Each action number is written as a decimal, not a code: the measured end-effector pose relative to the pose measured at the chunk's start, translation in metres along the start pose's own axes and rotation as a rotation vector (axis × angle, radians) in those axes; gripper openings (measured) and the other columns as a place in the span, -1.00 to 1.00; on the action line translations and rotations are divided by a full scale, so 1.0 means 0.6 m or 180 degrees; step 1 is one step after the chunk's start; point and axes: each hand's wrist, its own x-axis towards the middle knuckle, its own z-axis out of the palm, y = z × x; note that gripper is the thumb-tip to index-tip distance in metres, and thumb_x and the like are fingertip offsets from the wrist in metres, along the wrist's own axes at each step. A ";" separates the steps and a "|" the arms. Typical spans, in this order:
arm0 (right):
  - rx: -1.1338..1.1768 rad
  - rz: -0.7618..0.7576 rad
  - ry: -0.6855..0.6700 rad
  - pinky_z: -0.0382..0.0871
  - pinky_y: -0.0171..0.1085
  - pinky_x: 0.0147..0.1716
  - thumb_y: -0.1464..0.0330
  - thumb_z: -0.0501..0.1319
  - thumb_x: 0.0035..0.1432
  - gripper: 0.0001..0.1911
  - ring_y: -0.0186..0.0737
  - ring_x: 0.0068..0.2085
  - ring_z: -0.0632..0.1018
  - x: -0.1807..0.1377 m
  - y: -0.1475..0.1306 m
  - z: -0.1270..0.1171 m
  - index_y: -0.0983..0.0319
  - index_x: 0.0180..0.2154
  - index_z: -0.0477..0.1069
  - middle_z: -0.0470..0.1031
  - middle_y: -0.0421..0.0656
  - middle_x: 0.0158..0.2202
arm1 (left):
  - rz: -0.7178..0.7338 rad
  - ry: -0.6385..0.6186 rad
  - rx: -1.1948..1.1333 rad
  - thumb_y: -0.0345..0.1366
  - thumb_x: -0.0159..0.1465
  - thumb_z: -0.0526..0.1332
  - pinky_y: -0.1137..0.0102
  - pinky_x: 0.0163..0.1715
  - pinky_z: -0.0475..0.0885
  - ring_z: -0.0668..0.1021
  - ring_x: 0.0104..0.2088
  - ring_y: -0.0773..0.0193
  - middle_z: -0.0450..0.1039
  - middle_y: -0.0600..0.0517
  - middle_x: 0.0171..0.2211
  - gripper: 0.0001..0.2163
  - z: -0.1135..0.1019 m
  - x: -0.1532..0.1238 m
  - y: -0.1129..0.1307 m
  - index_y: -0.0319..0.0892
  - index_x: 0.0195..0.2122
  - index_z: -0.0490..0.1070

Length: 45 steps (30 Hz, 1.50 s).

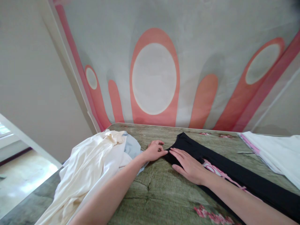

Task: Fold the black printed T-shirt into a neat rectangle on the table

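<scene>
A long black garment (234, 172) lies stretched across the green patterned table (159, 193), running from the middle to the lower right. My right hand (188, 165) rests flat on its near end, fingers stretched out. My left hand (154, 150) is at the garment's left edge with fingers curled, pinching the black fabric. A pink and white patterned piece (214, 168) shows under my right wrist, against the black cloth.
A heap of cream and pale blue clothes (93, 168) lies at the left of the table. White fabric with a pink edge (276, 153) sits at the right. A grey curtain with salmon shapes (154, 78) hangs behind the table's far edge.
</scene>
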 end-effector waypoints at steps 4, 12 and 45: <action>-0.0059 0.0002 -0.0062 0.01 -0.04 0.16 0.08 -0.10 0.21 -0.40 -0.08 0.19 0.13 -0.001 0.001 0.002 0.25 0.18 0.05 0.09 -0.01 0.21 | -0.0041 0.0194 0.0181 -0.11 0.11 0.21 0.25 0.02 0.15 0.28 0.01 0.11 0.32 -0.01 -0.05 -0.74 0.005 0.001 0.001 -0.18 -0.59 0.40; -0.0159 -0.0463 0.0222 0.06 -0.04 0.11 0.20 -0.01 0.20 -0.59 -0.07 0.12 0.21 0.000 -0.011 -0.012 0.20 0.02 0.31 0.30 -0.04 0.06 | 0.0095 0.0339 0.0267 -0.13 0.13 0.19 0.25 -0.01 0.16 0.31 -0.02 0.12 0.33 -0.02 -0.08 -0.74 0.008 -0.002 -0.001 -0.19 -0.58 0.38; -0.0038 0.1429 0.0748 0.33 -0.28 -0.26 0.38 0.11 0.06 -0.77 -0.19 -0.28 0.51 0.063 0.173 -0.095 0.25 -0.24 0.47 0.53 -0.09 -0.28 | 0.0311 0.0070 -0.0273 -0.38 0.20 0.08 0.41 -0.09 0.29 0.47 -0.15 0.23 0.47 -0.03 -0.17 -0.76 0.002 0.169 0.014 -0.23 -0.14 0.44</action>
